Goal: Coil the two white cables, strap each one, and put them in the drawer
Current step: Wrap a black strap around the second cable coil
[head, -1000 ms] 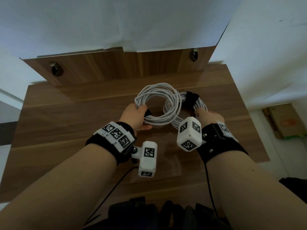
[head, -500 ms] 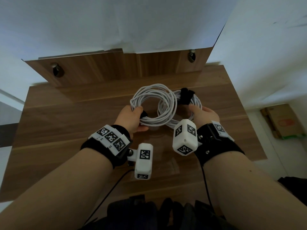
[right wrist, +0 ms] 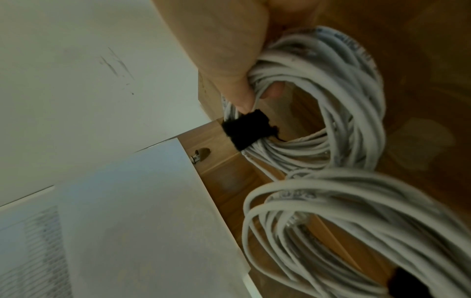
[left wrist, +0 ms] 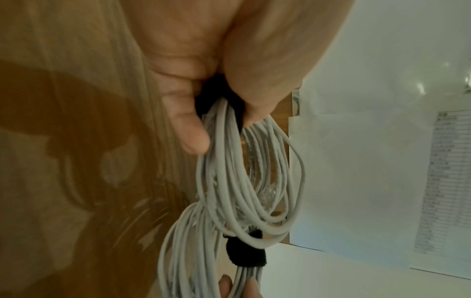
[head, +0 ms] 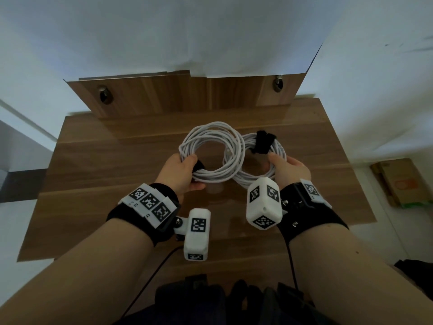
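Two coiled white cables hang side by side above the wooden top (head: 93, 184), overlapping in the middle. My left hand (head: 181, 171) grips the left coil (head: 210, 141) at its near left side, fingers curled round its black strap (head: 199, 164), also seen as a strap (left wrist: 211, 94) under my thumb. My right hand (head: 289, 166) grips the right coil (head: 278, 146) just below its black strap (head: 263, 143). In the right wrist view the thumb presses the right coil (right wrist: 331, 84) next to that strap (right wrist: 248, 131); the left coil (right wrist: 344, 211) hangs in front.
A wooden back panel (head: 182, 95) with two metal knobs (head: 105, 96) stands at the far edge, white sheets (head: 187, 43) above it. A cardboard box (head: 403, 181) lies on the floor to the right. No drawer shows in any view.
Both hands have drawn the two coils a little toward me and to the left, keeping the same grips. The coils still overlap.
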Action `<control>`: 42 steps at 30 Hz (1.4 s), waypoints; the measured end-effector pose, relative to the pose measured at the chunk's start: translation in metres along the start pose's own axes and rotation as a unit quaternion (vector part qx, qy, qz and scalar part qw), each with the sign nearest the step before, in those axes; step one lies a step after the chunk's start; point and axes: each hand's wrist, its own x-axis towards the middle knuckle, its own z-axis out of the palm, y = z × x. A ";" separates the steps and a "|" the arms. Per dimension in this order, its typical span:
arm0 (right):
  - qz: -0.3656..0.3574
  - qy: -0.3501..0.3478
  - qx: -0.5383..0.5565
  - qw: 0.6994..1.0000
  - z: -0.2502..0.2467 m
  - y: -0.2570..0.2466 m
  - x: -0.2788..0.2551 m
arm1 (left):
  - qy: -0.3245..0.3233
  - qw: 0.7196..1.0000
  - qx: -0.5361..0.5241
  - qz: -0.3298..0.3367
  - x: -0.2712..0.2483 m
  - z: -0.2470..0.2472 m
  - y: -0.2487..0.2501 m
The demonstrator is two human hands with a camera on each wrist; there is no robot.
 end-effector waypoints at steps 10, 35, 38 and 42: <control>-0.003 -0.038 -0.003 0.999 -0.003 0.020 -0.045 | 0.020 0.999 -0.029 0.007 -0.040 -0.031 -0.022; -0.010 -0.102 -0.092 0.991 0.013 0.064 -0.117 | 0.088 0.991 -0.101 0.002 -0.106 -0.108 -0.079; -0.011 -0.108 -0.091 0.990 0.011 0.071 -0.117 | 0.094 0.989 -0.111 -0.002 -0.108 -0.109 -0.085; -0.006 -0.113 -0.091 0.989 0.013 0.078 -0.117 | 0.102 0.988 -0.116 -0.004 -0.110 -0.113 -0.092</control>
